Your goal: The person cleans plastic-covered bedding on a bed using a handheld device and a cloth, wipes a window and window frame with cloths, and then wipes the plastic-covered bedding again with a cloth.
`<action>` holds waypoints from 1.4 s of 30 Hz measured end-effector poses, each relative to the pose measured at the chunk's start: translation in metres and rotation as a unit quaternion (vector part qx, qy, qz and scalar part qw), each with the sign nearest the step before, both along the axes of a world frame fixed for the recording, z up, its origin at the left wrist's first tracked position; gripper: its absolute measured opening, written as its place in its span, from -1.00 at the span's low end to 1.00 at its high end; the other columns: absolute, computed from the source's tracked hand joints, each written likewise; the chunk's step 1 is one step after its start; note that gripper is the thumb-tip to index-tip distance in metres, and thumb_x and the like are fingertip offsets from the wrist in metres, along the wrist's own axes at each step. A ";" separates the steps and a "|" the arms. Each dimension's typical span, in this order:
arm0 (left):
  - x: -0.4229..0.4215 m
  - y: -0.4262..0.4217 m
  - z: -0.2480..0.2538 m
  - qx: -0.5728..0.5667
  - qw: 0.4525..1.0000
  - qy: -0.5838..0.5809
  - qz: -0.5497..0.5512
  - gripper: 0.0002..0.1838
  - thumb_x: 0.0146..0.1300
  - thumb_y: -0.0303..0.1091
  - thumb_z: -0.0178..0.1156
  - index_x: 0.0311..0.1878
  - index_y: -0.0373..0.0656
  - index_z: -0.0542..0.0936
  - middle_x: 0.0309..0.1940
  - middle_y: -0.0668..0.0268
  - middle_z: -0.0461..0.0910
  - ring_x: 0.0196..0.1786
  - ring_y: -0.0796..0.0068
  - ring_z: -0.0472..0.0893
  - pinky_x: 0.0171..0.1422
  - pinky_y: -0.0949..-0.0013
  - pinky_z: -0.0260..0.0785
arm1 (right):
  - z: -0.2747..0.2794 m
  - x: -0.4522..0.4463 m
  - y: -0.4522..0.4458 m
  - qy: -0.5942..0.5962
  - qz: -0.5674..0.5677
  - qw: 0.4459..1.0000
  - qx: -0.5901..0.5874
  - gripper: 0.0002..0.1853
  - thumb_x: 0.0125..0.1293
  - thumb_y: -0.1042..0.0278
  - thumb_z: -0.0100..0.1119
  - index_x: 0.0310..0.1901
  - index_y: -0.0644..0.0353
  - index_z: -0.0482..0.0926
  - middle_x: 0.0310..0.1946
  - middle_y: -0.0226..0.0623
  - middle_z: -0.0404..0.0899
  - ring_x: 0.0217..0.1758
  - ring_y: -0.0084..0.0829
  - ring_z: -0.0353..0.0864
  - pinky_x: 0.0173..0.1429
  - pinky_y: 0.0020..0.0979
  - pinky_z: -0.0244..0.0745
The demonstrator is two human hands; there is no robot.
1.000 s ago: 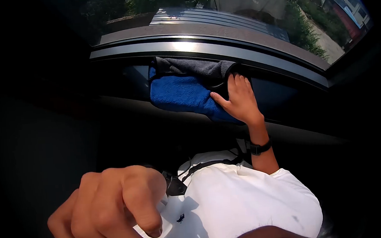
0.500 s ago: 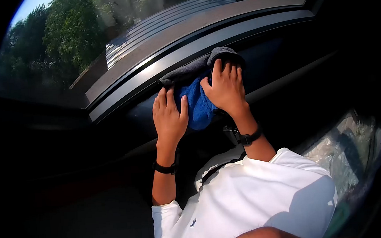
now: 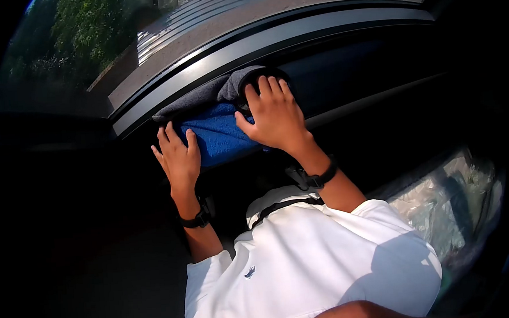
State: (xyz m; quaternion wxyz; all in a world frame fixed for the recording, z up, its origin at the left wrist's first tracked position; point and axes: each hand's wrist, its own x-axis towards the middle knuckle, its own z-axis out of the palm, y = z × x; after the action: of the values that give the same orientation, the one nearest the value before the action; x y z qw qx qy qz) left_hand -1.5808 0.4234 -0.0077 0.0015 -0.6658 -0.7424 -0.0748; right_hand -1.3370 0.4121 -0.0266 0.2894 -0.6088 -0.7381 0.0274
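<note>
A cloth, with one blue face (image 3: 218, 135) and a grey face (image 3: 195, 99), lies stretched along the dark panel below the window. Its grey edge is folded over at the top, and the right part is bunched up. My left hand (image 3: 178, 158) holds the left end, thumb over the blue side and fingers near the grey corner. On the bunched right end is my right hand (image 3: 276, 118), fingers bent over the grey part and thumb against the blue. The fingertips' contact with the cloth is partly hidden in shadow.
A metallic sill strip (image 3: 202, 69) runs along the window's lower edge. Behind the glass stand trees (image 3: 87, 38) and a ribbed surface (image 3: 199, 16). Clear plastic sheeting (image 3: 443, 200) lies at the right. Much of the dark interior cannot be made out.
My left hand has moved left with the cloth's left end, and my right hand has shifted slightly left and down. The cloth is spread wider, showing more blue.
</note>
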 end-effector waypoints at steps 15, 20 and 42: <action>0.032 0.015 -0.007 -0.027 0.995 -0.024 -0.090 0.01 0.41 0.15 0.02 0.48 -0.64 -0.07 0.44 -0.55 -0.07 0.57 -0.41 -0.14 0.62 -0.23 -0.47 | -0.003 -0.007 0.009 0.132 -0.063 0.987 0.071 -0.09 0.13 0.21 0.40 0.41 0.46 0.15 0.09 0.17 0.51 0.14 0.07 0.54 0.30 -0.12 0.48; -0.036 0.034 -0.007 0.060 0.996 -0.021 -0.066 0.02 0.37 0.04 0.10 0.56 -0.43 -0.22 0.58 -0.27 -0.38 0.65 -0.14 -0.36 0.64 -0.16 -0.51 | 0.010 -0.057 0.019 0.031 -0.137 0.989 0.045 -0.19 0.08 0.23 0.43 0.35 0.24 0.27 0.14 -0.06 0.45 0.30 -0.07 0.38 0.32 -0.15 0.49; -0.144 0.028 0.002 0.107 0.962 -0.107 -0.227 -0.55 0.34 -0.22 0.27 0.22 -0.20 0.50 0.09 0.10 0.46 0.16 0.15 0.53 0.27 0.17 0.44 | 0.053 -0.113 0.078 0.246 -0.027 0.959 -0.139 0.18 0.34 0.00 0.26 0.55 0.03 -0.58 0.25 0.56 0.33 0.24 0.27 0.53 0.37 -0.06 0.40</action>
State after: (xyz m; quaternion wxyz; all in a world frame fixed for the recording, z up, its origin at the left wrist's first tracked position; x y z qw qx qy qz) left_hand -1.7244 0.4515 -0.0061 -0.0240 -0.8009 -0.5551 -0.2232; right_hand -1.4504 0.4897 0.0260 0.3752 -0.6371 -0.6163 0.2710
